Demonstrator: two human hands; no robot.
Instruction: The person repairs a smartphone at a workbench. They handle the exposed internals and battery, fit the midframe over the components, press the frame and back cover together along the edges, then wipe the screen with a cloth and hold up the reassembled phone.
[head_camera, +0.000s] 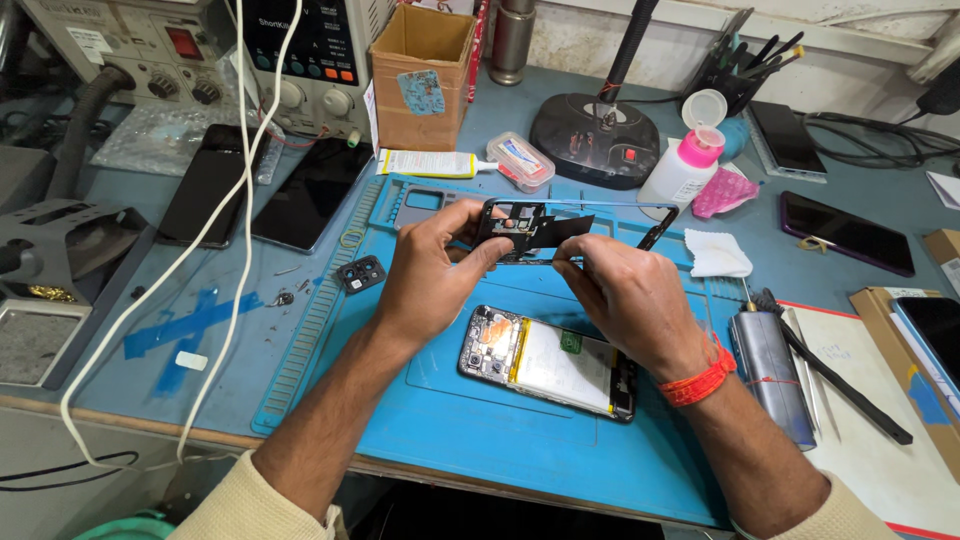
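Note:
My left hand (432, 270) and my right hand (628, 298) both grip a black phone frame (560, 228) held up above the blue work mat (480, 420). The left fingers pinch its left end near the camera cutout; the right fingers pinch its lower edge near the middle. Below my hands an opened phone (548, 363) lies on the mat, showing its circuit board and white battery. A small black camera cover (361, 273) rests on the mat's left edge.
Two dark phones (312, 193) lie at left near a power supply (315, 60) and a cardboard box (418, 78). A white bottle with pink cap (683, 170), a glue tube (430, 163), a lamp base (594, 140), a grey cylinder (770, 370) and more phones (845, 232) surround the mat.

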